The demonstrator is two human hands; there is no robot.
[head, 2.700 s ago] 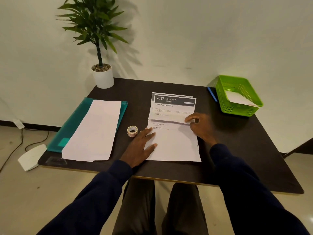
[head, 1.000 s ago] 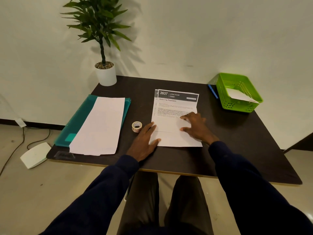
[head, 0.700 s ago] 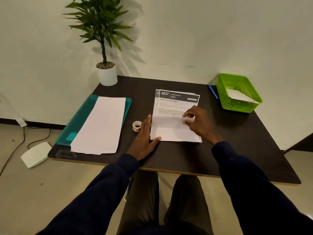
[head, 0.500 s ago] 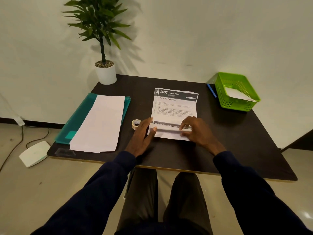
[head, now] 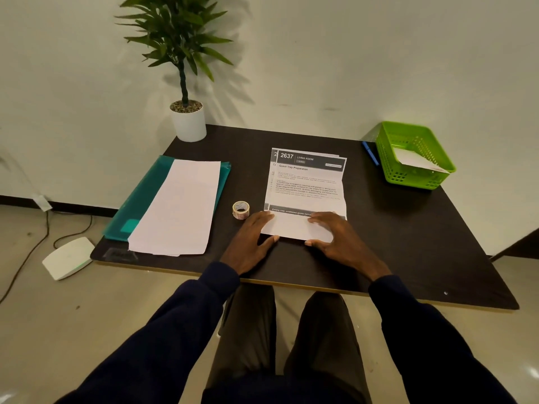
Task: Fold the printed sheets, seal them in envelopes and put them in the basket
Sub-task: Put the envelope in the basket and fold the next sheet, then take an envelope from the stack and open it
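A printed sheet (head: 306, 182) headed "2637 Living Room" lies in the middle of the dark table (head: 408, 237), on top of another printed sheet. Its near end is folded up into a white flap (head: 294, 227). My left hand (head: 250, 243) lies flat on the flap's left end. My right hand (head: 338, 240) presses its right end, thumb at the near fold. A green basket (head: 414, 154) at the far right holds a white envelope (head: 417, 161). A stack of white envelopes (head: 180, 208) lies on a teal folder (head: 143, 199) at left.
A small tape roll (head: 241, 210) stands just left of the sheet, beside my left fingers. A blue pen (head: 370, 153) lies by the basket. A potted plant (head: 186, 112) stands at the back left corner. A white device (head: 68, 258) and cables lie on the floor.
The sheet's near end has been folded up, opened back and folded again into a shorter flap. Both hands now press that flap flat at its two ends.
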